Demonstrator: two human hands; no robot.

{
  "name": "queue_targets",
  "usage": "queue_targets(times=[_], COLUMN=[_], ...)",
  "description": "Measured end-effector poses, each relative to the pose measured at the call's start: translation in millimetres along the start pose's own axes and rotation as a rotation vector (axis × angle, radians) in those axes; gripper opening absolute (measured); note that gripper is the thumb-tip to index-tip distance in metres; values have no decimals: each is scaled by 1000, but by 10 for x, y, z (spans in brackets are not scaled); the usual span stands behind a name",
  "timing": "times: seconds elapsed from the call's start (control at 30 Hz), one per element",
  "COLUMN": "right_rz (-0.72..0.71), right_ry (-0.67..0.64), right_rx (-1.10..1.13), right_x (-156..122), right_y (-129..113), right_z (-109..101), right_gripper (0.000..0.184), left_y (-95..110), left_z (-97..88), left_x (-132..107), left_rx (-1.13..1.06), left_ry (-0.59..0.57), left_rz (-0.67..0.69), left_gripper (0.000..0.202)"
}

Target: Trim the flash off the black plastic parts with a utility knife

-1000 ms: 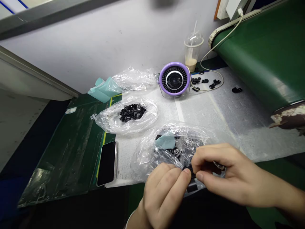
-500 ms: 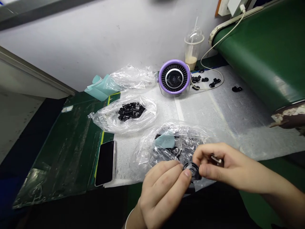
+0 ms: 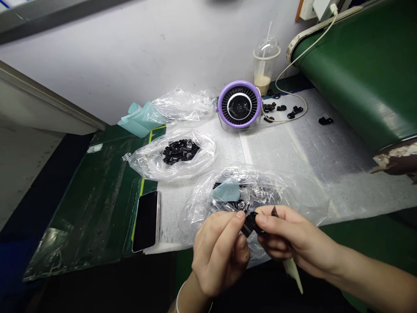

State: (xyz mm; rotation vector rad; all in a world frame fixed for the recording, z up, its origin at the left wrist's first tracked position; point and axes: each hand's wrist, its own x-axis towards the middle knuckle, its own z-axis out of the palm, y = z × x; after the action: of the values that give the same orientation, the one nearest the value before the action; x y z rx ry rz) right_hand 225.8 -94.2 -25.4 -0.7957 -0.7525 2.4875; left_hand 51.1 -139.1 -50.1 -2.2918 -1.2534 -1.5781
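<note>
My left hand and my right hand meet over the front of a clear plastic bag, pinching a small black plastic part between their fingertips. The right hand also holds a slim tapered object with a dark tip and a pale lower end. Inside the bag are dark parts and a pale blue film piece. The hands hide the bag's front edge.
A second bag of black parts lies to the left, beside a phone on a green mat. A purple-ringed fan, a plastic cup, loose black parts and a green belt stand behind.
My hands have turned the black part and moved it slightly left. The right hand has rotated, and the slim tapered object now shows above and below its fingers.
</note>
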Motion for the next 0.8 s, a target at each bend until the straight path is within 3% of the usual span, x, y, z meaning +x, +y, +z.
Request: queue_targets(times=[0.1, 0.23, 0.4, 0.57, 0.67, 0.8], right_rz=[-60, -281, -274, -402, -253, -82], right_ry=[23, 144, 103, 176, 101, -115], right_rx=[-68, -417, -646, -758, -632, -405], right_x=[-16, -68, -132, -148, -157, -150], right_y=[21, 4, -26, -11, -51, -136], right_z=[3, -13, -44, -53, -83, -153], right_gripper=[49, 41, 21, 11, 27, 48], left_y=[-8, 0, -1, -25, -29, -54], left_z=[6, -9, -68, -68, -61, -55], left_x=[-21, -11, 47, 43, 72, 148], left_rx=[-99, -204, -426, -579, -660, -693], left_ry=[9, 4, -78, -84, -66, -67], left_rz=[-69, -134, -244, -398, -358, -292], left_gripper=[33, 38, 33, 31, 26, 21])
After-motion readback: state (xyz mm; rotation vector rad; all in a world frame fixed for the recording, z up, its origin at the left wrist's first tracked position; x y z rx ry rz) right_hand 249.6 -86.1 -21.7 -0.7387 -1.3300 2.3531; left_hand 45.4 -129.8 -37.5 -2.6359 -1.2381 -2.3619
